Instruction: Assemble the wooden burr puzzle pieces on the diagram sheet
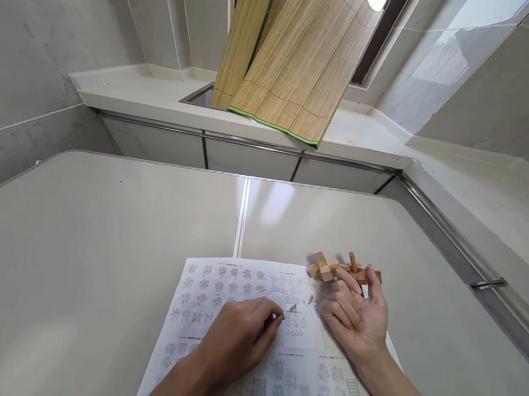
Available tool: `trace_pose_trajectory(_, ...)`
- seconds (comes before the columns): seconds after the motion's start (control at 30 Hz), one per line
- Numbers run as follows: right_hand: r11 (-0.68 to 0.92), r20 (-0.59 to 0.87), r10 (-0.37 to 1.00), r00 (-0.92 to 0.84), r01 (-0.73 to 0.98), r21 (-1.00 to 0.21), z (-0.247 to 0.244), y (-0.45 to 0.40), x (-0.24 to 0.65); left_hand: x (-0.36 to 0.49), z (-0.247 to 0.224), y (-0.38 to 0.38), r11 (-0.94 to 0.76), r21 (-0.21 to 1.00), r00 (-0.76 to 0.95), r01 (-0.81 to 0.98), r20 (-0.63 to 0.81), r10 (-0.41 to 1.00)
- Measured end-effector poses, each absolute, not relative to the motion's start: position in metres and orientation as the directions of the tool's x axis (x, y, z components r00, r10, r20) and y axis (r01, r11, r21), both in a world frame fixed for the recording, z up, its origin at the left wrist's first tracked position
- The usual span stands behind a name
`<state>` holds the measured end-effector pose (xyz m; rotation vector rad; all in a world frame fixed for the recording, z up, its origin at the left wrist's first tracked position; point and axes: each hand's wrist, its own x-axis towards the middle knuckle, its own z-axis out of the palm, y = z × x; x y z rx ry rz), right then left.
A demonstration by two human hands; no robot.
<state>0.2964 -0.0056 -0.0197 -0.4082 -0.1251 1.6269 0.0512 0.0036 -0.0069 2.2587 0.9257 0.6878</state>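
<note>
A small wooden toy (354, 273) of joined blocks and sticks, with a cross-shaped front piece, lies at the top right edge of a printed sheet (258, 283). My right hand (355, 321) is palm up just on the near side of it. Its thumb and index finger are spread apart and overlap the toy's near side, while the other fingers curl in. My left hand (242, 336) rests over the middle of the sheet, thumb and index fingertips together; whatever is between them, if anything, is too small to make out.
The sheet carries rows of small diagrams and lies on a pale table (81, 257) with a seam down its middle. Past the table's far edge runs a white ledge (153, 104), where a bamboo blind (297, 66) hangs down. A metal rail (454, 231) runs along the right.
</note>
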Motion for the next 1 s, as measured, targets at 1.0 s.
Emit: trace_pose_trajectory(1.0,-0.172,-0.065,0.984,-0.165,-0.978,-0.117,-0.031,0.001,0.313,0.051,-0.01,0.003,-0.551,0.708,0.632,0.442,0.19,0.751)
